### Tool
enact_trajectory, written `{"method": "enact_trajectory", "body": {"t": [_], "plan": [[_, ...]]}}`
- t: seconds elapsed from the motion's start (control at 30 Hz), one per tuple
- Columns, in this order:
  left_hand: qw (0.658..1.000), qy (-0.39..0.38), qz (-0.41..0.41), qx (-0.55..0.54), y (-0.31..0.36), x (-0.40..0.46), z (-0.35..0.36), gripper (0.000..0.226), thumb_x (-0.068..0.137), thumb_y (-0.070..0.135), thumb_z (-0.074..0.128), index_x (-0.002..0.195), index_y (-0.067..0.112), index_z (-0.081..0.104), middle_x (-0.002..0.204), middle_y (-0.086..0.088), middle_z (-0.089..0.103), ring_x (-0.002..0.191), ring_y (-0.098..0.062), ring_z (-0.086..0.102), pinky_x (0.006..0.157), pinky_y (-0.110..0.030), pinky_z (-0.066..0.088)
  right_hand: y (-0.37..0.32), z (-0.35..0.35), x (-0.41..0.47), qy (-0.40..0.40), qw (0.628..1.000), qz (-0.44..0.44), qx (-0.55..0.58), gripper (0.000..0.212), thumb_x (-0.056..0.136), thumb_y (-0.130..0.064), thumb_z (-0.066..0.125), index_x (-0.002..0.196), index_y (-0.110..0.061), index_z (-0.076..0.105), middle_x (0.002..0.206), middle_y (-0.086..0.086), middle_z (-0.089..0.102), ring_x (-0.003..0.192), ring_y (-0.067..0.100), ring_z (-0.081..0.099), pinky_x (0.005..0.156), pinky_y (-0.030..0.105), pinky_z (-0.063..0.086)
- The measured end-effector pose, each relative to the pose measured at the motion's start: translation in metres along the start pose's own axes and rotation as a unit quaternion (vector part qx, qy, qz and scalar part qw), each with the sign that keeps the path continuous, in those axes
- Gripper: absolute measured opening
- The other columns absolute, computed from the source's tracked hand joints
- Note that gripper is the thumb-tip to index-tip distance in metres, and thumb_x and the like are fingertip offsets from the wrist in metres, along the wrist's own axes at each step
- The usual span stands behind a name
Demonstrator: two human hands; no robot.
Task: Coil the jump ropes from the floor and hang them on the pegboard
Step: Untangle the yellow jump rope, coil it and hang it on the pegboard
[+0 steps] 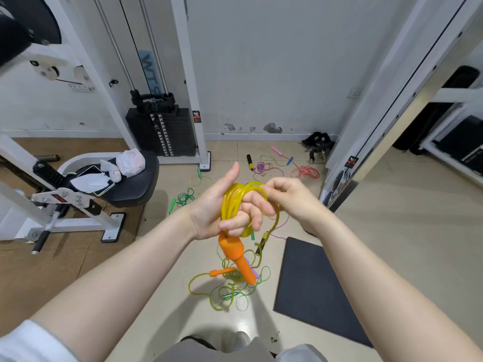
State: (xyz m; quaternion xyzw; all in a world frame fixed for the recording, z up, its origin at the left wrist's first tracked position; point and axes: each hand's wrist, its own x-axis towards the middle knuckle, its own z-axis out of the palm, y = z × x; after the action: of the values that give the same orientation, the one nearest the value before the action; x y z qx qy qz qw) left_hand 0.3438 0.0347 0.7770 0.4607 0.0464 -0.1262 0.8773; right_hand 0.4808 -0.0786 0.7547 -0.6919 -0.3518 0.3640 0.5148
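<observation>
My left hand (222, 210) holds a yellow jump rope (235, 197) coiled in several loops around its fingers, thumb up. An orange handle (239, 259) hangs from the coil below that hand. My right hand (290, 197) pinches the yellow cord at the top right of the coil. On the floor below lies the rope's loose end in a tangle with a second orange handle (222, 271). Farther off lie a green rope (184, 198), a purple rope (261, 167) with a black-and-yellow handle, and a red rope (308, 172). No pegboard is in view.
A black floor mat (313, 288) lies to the right. A bench seat (130, 184) at the left carries a phone, a mask and a tissue pack. A weight stack (167, 131) and white machine frames (392, 100) stand at the back and right.
</observation>
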Motion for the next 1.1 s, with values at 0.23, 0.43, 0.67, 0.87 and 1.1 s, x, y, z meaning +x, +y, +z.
{"method": "enact_trajectory", "body": {"t": [0.23,0.43,0.67,0.87,1.1], "plan": [[0.923,0.314,0.186,-0.117,0.005,0.018,-0.02,0.062,0.094,0.05,0.031,0.132,0.003,0.045,0.124,-0.008,0.061,0.083,-0.014,0.07,0.068,-0.02,0.057,0.013,0.029,-0.025,-0.225,0.959,0.124,-0.12,0.014,0.097,-0.018,0.047,0.108,-0.012,0.042,0.063,0.003,0.051,0.031,0.006,0.046,0.031,0.018,0.035],[0.884,0.403,0.017,0.237,-0.026,0.021,-0.011,0.036,0.095,0.043,0.04,0.095,0.012,0.059,0.085,-0.007,0.065,0.097,-0.018,0.066,0.065,-0.018,0.046,-0.03,0.025,-0.033,-0.242,0.863,-0.055,-0.44,0.018,0.09,-0.023,0.056,0.091,-0.006,0.063,0.06,0.001,0.056,0.054,0.018,0.061,0.053,0.021,0.042],[0.965,0.145,-0.075,0.207,-0.011,0.017,0.012,0.103,0.066,0.077,0.004,0.073,-0.006,0.063,0.041,-0.006,0.053,0.024,-0.008,0.032,0.037,-0.017,0.037,-0.034,-0.009,-0.01,0.006,0.968,-0.096,-0.233,0.033,0.068,-0.036,0.078,0.063,-0.019,0.051,0.052,-0.004,0.048,0.049,0.01,0.04,0.054,0.028,0.037],[0.969,-0.049,0.095,-0.222,0.005,0.012,-0.001,0.098,0.072,0.077,0.043,0.109,-0.011,0.062,0.088,-0.018,0.072,0.038,-0.005,0.057,0.045,-0.015,0.047,-0.004,0.007,-0.006,-0.05,0.998,0.005,-0.025,0.024,0.097,-0.017,0.046,0.074,-0.017,0.054,0.057,-0.005,0.051,0.052,0.006,0.046,0.057,0.023,0.04],[0.918,0.308,0.167,-0.186,-0.019,0.024,-0.013,0.077,0.088,0.062,0.033,0.131,-0.001,0.041,0.11,-0.008,0.069,0.056,-0.001,0.062,0.058,-0.016,0.053,0.012,0.02,-0.014,-0.253,0.951,0.165,-0.059,0.013,0.093,-0.014,0.048,0.104,-0.021,0.053,0.06,0.006,0.053,0.04,0.01,0.036,0.046,0.023,0.033]]}}
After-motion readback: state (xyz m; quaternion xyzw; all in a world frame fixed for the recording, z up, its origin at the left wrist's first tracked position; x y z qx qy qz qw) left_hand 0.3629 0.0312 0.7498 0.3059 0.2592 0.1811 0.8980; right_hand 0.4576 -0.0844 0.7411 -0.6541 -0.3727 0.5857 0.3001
